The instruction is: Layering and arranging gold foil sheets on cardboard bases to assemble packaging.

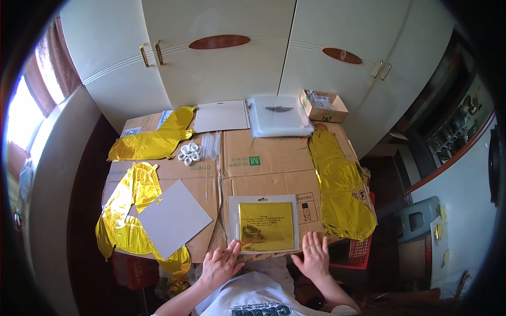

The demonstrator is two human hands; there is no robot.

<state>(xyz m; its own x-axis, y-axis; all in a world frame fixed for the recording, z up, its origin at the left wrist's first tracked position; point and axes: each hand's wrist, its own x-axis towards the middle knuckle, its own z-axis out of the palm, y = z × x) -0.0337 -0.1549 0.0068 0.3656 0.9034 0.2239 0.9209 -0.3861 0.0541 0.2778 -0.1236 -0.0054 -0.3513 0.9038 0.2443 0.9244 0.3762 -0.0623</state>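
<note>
Flat on the cardboard in front of me lies a clear packet [266, 226] with a hang hole at its top and a folded gold foil sheet inside. My left hand [222, 262] rests at its lower left corner, fingers stretched out, fingertips on the edge. Beside its lower right corner my right hand [314, 256] lies with fingers extended and thumb apart, holding nothing. To the left, a blank white card [175, 218] partly covers crumpled gold foil balloons [124, 237]. A long gold foil balloon [340, 184] stretches along the right side.
Toward the back are another gold foil balloon [153, 138], white tape rolls [190, 152], clear straws [211, 145], a white card stack [221, 116], a pile of clear bags [279, 116] and a small open box [324, 107]. A red crate [360, 255] sits below the right edge.
</note>
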